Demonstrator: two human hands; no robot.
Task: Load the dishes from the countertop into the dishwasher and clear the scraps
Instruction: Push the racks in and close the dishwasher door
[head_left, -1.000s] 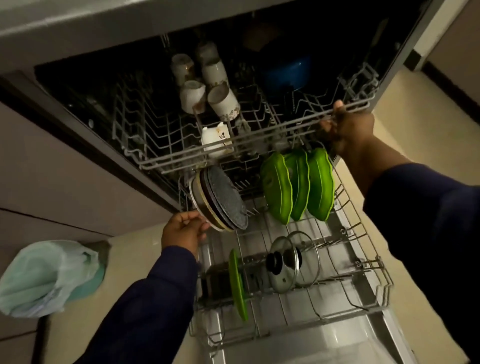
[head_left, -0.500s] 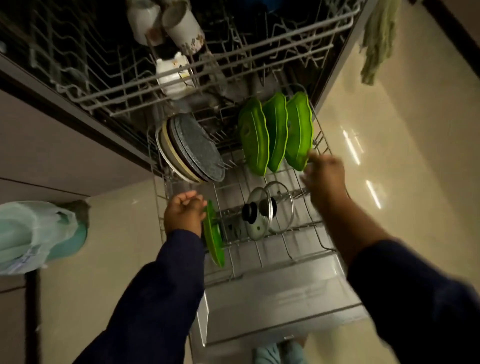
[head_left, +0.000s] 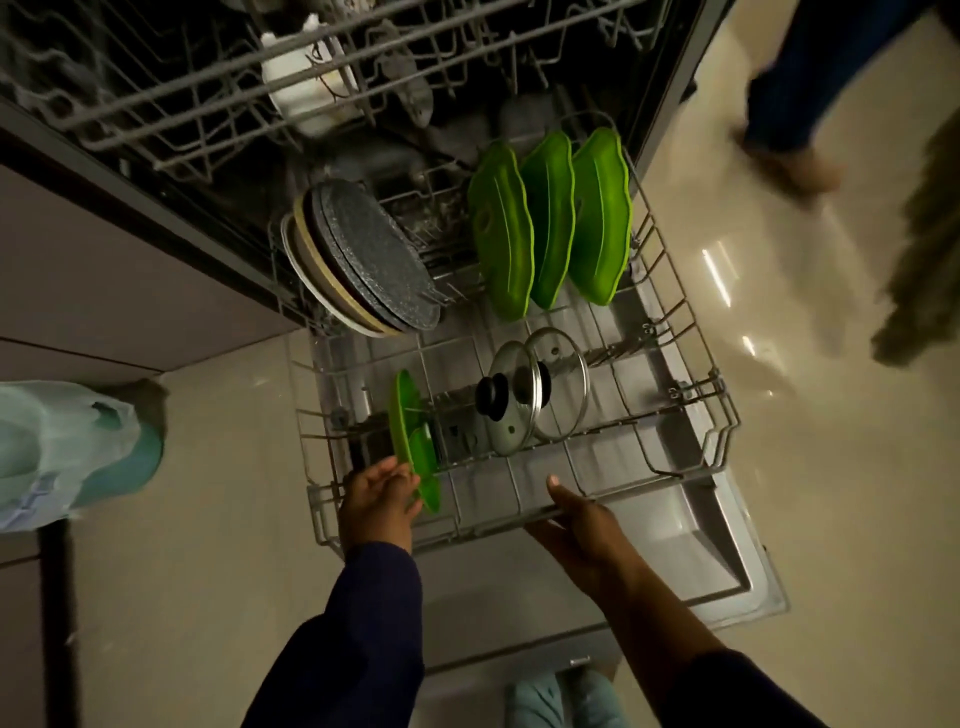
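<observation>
The lower rack (head_left: 519, 512) is pulled right out over the open door (head_left: 717, 551). Its front rail is gripped by the right hand (head_left: 576, 519), thumb on top and the other fingers tucked under the wire. The left hand (head_left: 376, 501) is up against a green plate (head_left: 415, 452) standing on edge at the front left of the rack; whether its fingers are actually pinching it can't be told. Just beside that plate, two glass lids (head_left: 530, 397) are propped upright. Further back, a stack of grey plates (head_left: 363, 260) is leaned on the left and three green plates (head_left: 550, 218) are stood on the right. A white mug (head_left: 301, 88) is sat in the upper rack (head_left: 218, 83)
</observation>
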